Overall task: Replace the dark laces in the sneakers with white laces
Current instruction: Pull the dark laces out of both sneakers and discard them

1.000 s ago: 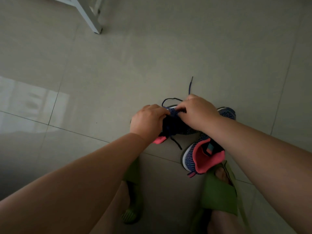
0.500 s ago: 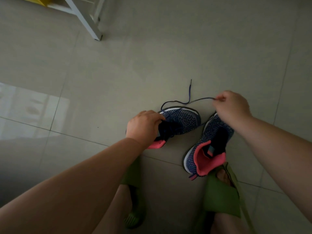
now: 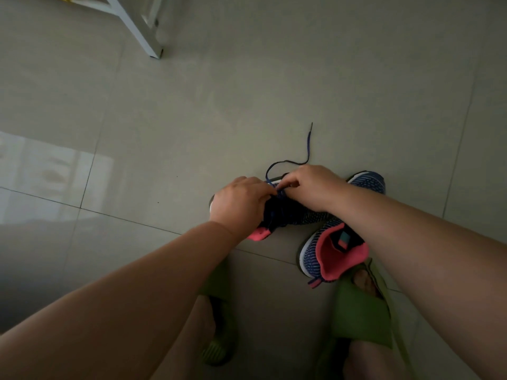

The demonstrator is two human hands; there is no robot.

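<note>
On glossy grey floor tiles (image 3: 247, 91), the left hand (image 3: 238, 201) grips a knit navy sneaker (image 3: 290, 215) with pink lining; the right hand (image 3: 312, 187) pinches its thin dark lace (image 3: 307, 149). A second sneaker (image 3: 329, 250) lies just beside. A white frame leg (image 3: 137, 31) stands well apart.

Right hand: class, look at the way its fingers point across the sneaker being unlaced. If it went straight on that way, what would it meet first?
The right hand points leftward, at the dark lace on the sneaker. Straight on, it would probably meet the left hand first, whose fingers are almost touching it; depth is hard to judge.
</note>
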